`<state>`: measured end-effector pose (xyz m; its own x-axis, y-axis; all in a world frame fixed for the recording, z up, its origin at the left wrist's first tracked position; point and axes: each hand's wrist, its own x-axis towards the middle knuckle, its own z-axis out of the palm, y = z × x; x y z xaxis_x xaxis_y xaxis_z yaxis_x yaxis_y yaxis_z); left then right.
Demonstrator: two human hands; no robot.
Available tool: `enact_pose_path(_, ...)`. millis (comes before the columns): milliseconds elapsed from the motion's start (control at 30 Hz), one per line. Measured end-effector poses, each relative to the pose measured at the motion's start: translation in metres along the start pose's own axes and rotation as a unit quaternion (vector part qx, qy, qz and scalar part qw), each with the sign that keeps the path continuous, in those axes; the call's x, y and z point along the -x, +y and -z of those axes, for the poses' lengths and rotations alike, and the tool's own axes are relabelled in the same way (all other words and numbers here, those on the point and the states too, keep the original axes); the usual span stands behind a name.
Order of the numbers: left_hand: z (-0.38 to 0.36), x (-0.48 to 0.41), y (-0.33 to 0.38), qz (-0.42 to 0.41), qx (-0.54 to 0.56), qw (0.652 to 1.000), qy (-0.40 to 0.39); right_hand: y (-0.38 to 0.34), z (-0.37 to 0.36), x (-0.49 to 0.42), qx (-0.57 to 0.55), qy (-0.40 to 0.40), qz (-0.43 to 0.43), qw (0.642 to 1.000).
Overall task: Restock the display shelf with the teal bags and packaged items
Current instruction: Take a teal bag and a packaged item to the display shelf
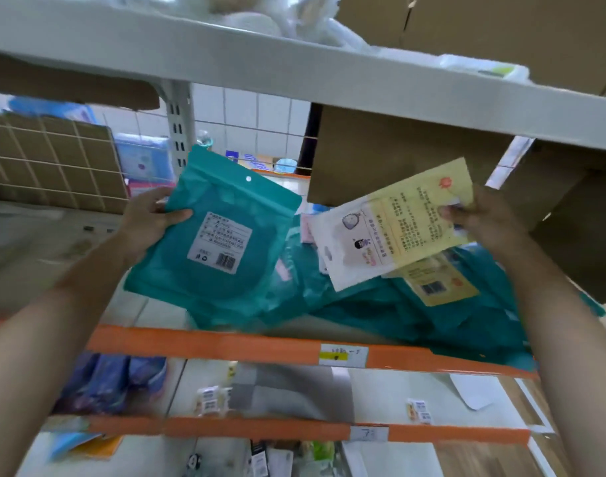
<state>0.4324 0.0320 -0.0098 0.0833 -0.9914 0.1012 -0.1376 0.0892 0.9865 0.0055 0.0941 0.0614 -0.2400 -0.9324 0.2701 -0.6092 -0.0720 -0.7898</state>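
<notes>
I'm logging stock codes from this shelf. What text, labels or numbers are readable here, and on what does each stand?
"7": handwritten on the lower shelf tag; the mark after it is unclear.
Handwriting on the upper shelf tag: too blurred to read.
Print and barcode on the white label of the teal bag in the left hand: too blurred to read.
Print on the yellow package in the right hand: dense, unreadable.

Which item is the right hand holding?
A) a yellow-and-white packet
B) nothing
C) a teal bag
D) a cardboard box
A: the right hand pinches the yellow-and-white packet by its edge; the teal bag is in the left hand.
</notes>
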Motion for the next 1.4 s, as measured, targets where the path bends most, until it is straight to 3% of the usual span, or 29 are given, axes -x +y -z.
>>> enact_pose_path(133,0.052,0.003,0.011,-0.03,-0.073,0.997,-0.006,-0.051,-0.043,0.001,0.093,-0.033,0.043,0.994)
enact_pose_path(400,0.134,0.009,0.027,-0.099,-0.272,0.956,-0.038,-0.103,-0.126,0.01,0.084,-0.073,0.088,0.99)
enact_pose_path(533,0.159,0.012,0.03,-0.123,-0.321,0.938,-0.049,-0.122,-0.156,0.003,0.163,-0.093,0.117,0.975)
enact_pose_path(700,0.18,0.008,0.028,-0.137,-0.332,0.933,-0.03,-0.14,-0.19,-0.009,0.216,-0.122,0.184,0.951)
enact_pose_path(900,0.23,-0.01,0.012,-0.115,-0.412,0.903,-0.028,-0.159,-0.235,-0.027,0.248,-0.153,0.242,0.926)
enact_pose_path(1133,0.275,-0.014,0.013,-0.112,-0.414,0.903,0.003,-0.192,-0.294,-0.032,0.252,-0.184,0.253,0.916)
enact_pose_path(1400,0.372,-0.04,0.01,-0.16,-0.398,0.903,-0.033,-0.24,-0.38,-0.013,0.248,-0.165,0.236,0.925)
